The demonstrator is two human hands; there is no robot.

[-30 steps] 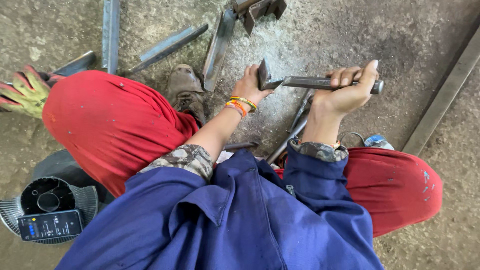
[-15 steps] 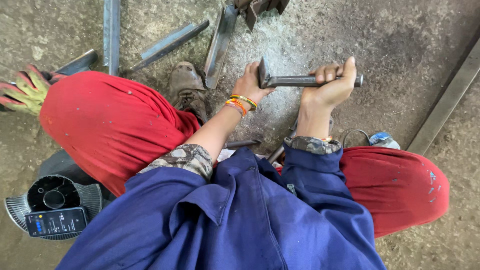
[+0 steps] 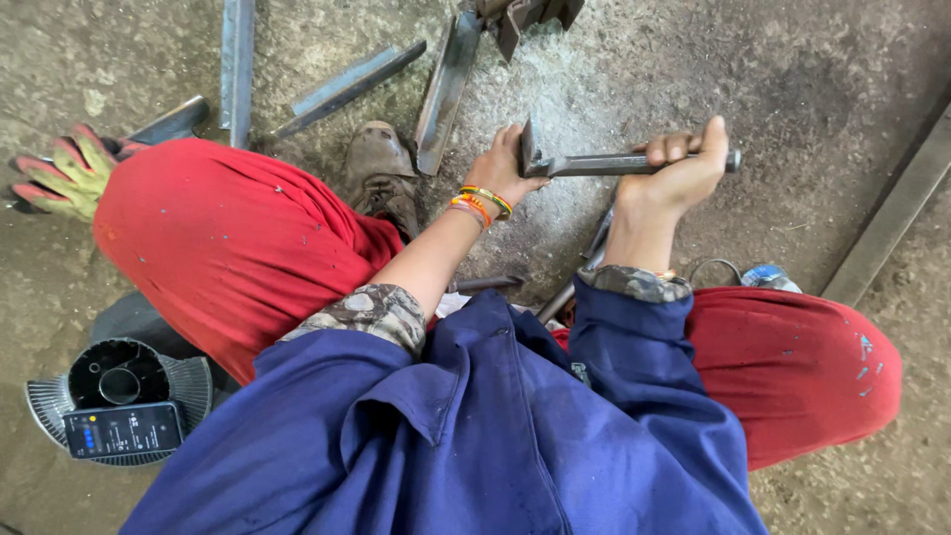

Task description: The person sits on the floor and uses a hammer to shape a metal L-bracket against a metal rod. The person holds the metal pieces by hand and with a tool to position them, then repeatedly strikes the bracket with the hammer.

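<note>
I squat over a concrete floor in red trousers and a blue jacket. My right hand [image 3: 679, 168] grips the handle of a steel hammer [image 3: 594, 164], held level just above the floor. Its head points left, against a small upright metal piece [image 3: 526, 149]. My left hand [image 3: 500, 168], with coloured bangles on the wrist, holds that metal piece from the left side. My brown shoe [image 3: 379, 178] is planted left of that hand.
Several steel angle bars [image 3: 444, 94] and flat strips [image 3: 236, 59] lie on the floor ahead. A long bar [image 3: 892, 218] runs along the right. A red and yellow work glove [image 3: 59, 173] lies at left. A phone [image 3: 124, 431] rests on a black fan guard [image 3: 119, 381] at lower left.
My right hand has slid the hammer left and slightly lower, bringing its head onto the metal piece. My left hand stays on the piece.
</note>
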